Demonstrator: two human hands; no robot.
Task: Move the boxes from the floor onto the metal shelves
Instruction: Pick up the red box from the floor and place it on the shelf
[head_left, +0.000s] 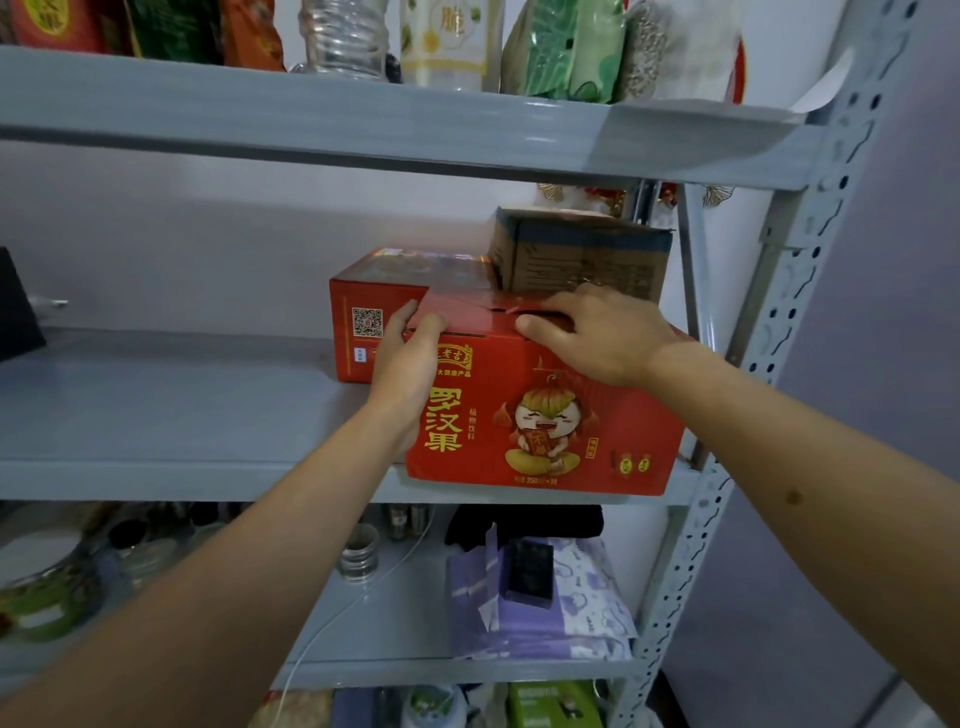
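Note:
A red drink carton (545, 426) with a cartoon figure and yellow lettering rests on the middle grey metal shelf (171, 415), at its front right. My left hand (410, 353) grips the carton's top left corner. My right hand (597, 332) lies on its top edge, fingers at the handle slot. Behind it stands a second red box (363, 317) with a QR code. A brown cardboard box (582, 254) sits on top of that one, toward the back right.
The upper shelf (363, 119) carries bottles and snack bags. The shelf below holds jars, purple packs (535, 608) and a dark item. A perforated upright post (769, 332) bounds the right side. A dark object (15, 306) stands at the far left.

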